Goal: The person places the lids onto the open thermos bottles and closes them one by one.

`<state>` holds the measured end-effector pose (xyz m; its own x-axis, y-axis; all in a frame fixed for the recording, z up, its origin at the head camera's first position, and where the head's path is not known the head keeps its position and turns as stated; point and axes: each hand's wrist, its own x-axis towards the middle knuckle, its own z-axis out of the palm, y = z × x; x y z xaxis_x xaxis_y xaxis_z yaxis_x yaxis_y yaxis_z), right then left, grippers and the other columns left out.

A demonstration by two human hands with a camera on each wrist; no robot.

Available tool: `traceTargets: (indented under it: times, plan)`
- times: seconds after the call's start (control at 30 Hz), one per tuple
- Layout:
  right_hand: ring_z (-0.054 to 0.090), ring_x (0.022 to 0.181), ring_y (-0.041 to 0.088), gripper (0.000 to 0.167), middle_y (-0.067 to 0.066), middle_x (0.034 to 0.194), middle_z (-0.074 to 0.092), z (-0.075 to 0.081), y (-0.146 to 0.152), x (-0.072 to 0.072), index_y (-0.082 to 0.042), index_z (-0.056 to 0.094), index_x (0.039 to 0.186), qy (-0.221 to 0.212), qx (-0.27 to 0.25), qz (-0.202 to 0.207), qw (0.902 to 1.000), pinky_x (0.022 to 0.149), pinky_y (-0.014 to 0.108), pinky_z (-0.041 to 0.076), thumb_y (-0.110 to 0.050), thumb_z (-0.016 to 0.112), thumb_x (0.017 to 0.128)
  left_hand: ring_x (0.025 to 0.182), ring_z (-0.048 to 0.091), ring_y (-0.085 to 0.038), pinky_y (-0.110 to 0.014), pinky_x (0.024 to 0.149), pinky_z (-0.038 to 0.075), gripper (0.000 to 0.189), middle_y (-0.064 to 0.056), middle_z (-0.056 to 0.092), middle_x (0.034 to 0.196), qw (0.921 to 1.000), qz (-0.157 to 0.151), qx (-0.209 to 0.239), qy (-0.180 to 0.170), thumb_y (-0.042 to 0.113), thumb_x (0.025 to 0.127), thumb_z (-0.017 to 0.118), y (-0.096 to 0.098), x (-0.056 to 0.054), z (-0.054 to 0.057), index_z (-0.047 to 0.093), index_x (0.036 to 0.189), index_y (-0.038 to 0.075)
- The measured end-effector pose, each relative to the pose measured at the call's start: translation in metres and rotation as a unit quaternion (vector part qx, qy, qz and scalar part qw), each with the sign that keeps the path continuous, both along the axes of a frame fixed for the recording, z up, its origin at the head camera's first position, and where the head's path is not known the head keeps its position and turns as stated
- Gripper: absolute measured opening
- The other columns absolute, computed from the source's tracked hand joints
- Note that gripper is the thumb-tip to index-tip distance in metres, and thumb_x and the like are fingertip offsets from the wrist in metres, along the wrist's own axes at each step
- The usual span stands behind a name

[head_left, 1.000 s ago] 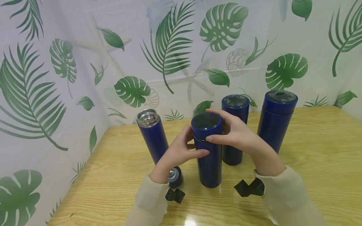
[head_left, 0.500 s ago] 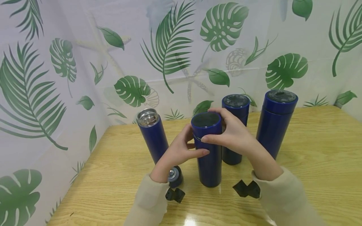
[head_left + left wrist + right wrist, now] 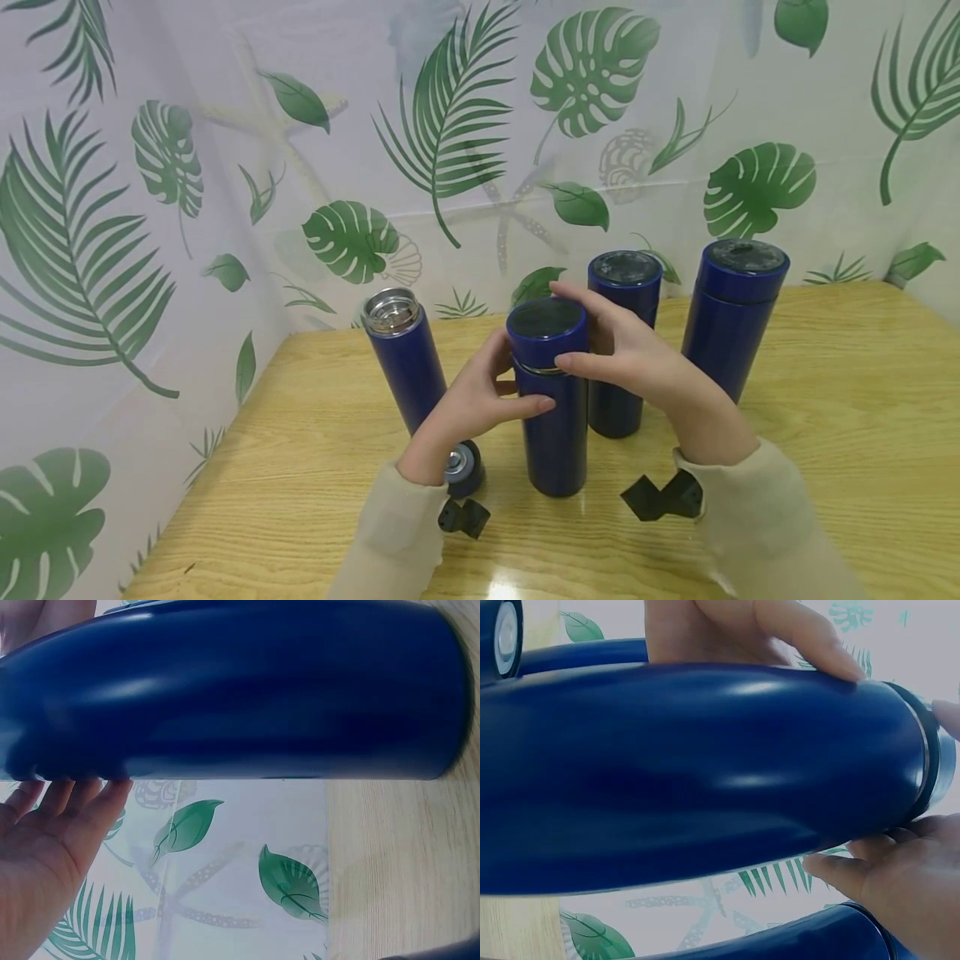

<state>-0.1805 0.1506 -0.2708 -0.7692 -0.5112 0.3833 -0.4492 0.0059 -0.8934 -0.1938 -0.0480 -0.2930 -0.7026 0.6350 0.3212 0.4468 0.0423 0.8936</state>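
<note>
A dark blue thermos bottle (image 3: 557, 446) stands upright on the table in the middle of the head view. My left hand (image 3: 480, 400) grips its upper body, thumb in front; in the left wrist view the left hand's fingers (image 3: 90, 817) touch its side. Around the bottle's lid (image 3: 546, 343), dark on top, my right hand (image 3: 633, 350) holds on with thumb and fingers. A thin ring-like gap shows between lid and body. The right wrist view shows the right hand (image 3: 900, 870) at the lid end.
To the left stands a lidless thermos bottle (image 3: 408, 367), its steel mouth showing. A loose lid (image 3: 463, 468) lies beside it. Two lidded bottles stand behind on the right: a nearer one (image 3: 618, 417) and a farther one (image 3: 727, 342). Leaf-patterned cloth backs the wooden table (image 3: 300, 500).
My right hand turned left on the lid, then back right, its thumb shifting along the seam. The gap under the lid looks a little wider. My left hand stayed in place.
</note>
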Motion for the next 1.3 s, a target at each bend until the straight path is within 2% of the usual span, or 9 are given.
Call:
traceTargets:
  times: [0.2, 0.4, 0.63, 0.77, 0.83, 0.93, 1.13, 1.2, 1.3]
  plan:
    - [0.051, 0.104, 0.019, 0.071, 0.025, 0.121, 0.043, 0.001, 0.000, 0.000, 0.005, 0.018, 0.136, -0.003, 0.006, -0.018, 0.9998, 0.082, 0.031, 0.045, -0.006, 0.062, 0.082, 0.111, 0.046, -0.026, -0.041, 0.087, 0.041, 0.071, -0.017, 0.041, 0.125, 1.0000, -0.002, 0.003, 0.001, -0.009, 0.076, 0.063, 0.000, 0.000, -0.001, 0.025, 0.135, 0.002]
    - [0.051, 0.104, 0.023, 0.074, 0.020, 0.118, 0.048, 0.003, -0.004, 0.000, 0.004, 0.025, 0.134, -0.002, 0.038, -0.086, 0.9956, 0.081, 0.031, 0.045, -0.006, 0.070, 0.075, 0.110, 0.046, -0.026, -0.041, 0.087, 0.041, 0.071, -0.017, 0.042, 0.124, 1.0000, 0.000, 0.000, 0.004, -0.008, 0.076, 0.063, 0.000, -0.001, -0.001, 0.025, 0.135, 0.002]
    - [0.055, 0.094, 0.023, 0.078, 0.014, 0.113, 0.050, 0.005, -0.012, 0.006, 0.000, 0.034, 0.128, 0.039, 0.117, -0.188, 0.9743, 0.074, 0.035, 0.046, -0.018, 0.079, 0.067, 0.109, 0.047, -0.025, -0.041, 0.086, 0.042, 0.071, -0.017, 0.042, 0.123, 1.0000, -0.004, 0.002, 0.009, -0.008, 0.076, 0.062, 0.000, -0.001, -0.001, 0.025, 0.135, 0.002]
    - [0.050, 0.103, 0.026, 0.082, 0.014, 0.118, 0.043, 0.005, -0.015, 0.007, 0.002, 0.035, 0.127, 0.063, 0.141, -0.214, 0.9644, 0.084, 0.042, 0.041, -0.023, 0.081, 0.063, 0.110, 0.047, -0.025, -0.041, 0.086, 0.042, 0.071, -0.017, 0.042, 0.123, 0.9999, -0.004, 0.002, 0.013, -0.008, 0.076, 0.063, 0.000, -0.001, -0.001, 0.025, 0.135, 0.002]
    - [0.047, 0.108, 0.027, 0.083, 0.015, 0.120, 0.042, 0.006, -0.014, 0.008, 0.001, 0.033, 0.129, 0.064, 0.147, -0.209, 0.9647, 0.088, 0.045, 0.037, -0.024, 0.080, 0.065, 0.110, 0.047, -0.025, -0.041, 0.086, 0.042, 0.071, -0.017, 0.043, 0.123, 0.9999, -0.003, 0.001, 0.015, -0.008, 0.076, 0.063, 0.000, -0.001, -0.001, 0.025, 0.135, 0.003]
    - [0.045, 0.111, 0.027, 0.079, 0.015, 0.122, 0.044, 0.006, -0.011, 0.007, 0.000, 0.029, 0.133, 0.059, 0.141, -0.181, 0.9716, 0.089, 0.045, 0.037, -0.023, 0.074, 0.072, 0.110, 0.047, -0.025, -0.040, 0.085, 0.042, 0.071, -0.016, 0.043, 0.123, 0.9999, 0.001, -0.001, 0.015, -0.007, 0.076, 0.063, 0.000, -0.001, -0.001, 0.025, 0.135, 0.003]
    - [0.048, 0.108, 0.026, 0.066, 0.020, 0.120, 0.046, 0.001, -0.003, 0.000, 0.002, 0.024, 0.135, 0.025, 0.053, -0.065, 0.9961, 0.085, 0.033, 0.043, -0.015, 0.062, 0.084, 0.109, 0.047, -0.026, -0.038, 0.085, 0.043, 0.070, -0.016, 0.044, 0.122, 0.9999, 0.006, -0.002, 0.008, -0.008, 0.076, 0.063, 0.000, 0.000, -0.001, 0.026, 0.134, 0.002]
    - [0.049, 0.108, 0.024, 0.065, 0.021, 0.121, 0.046, -0.001, -0.001, -0.002, 0.002, 0.025, 0.134, 0.020, 0.030, -0.037, 0.9987, 0.084, 0.029, 0.043, -0.016, 0.062, 0.084, 0.109, 0.047, -0.026, -0.038, 0.085, 0.043, 0.070, -0.017, 0.043, 0.122, 1.0000, 0.005, 0.001, 0.008, -0.009, 0.075, 0.063, 0.000, 0.000, -0.001, 0.026, 0.134, 0.001]
    - [0.051, 0.106, 0.020, 0.064, 0.021, 0.119, 0.047, -0.003, 0.000, -0.004, 0.002, 0.026, 0.134, 0.030, 0.012, -0.018, 0.9993, 0.082, 0.027, 0.044, -0.015, 0.062, 0.084, 0.109, 0.047, -0.027, -0.040, 0.086, 0.042, 0.070, -0.017, 0.043, 0.122, 0.9999, 0.002, 0.004, 0.010, -0.009, 0.075, 0.063, 0.000, -0.001, -0.001, 0.026, 0.134, 0.001]
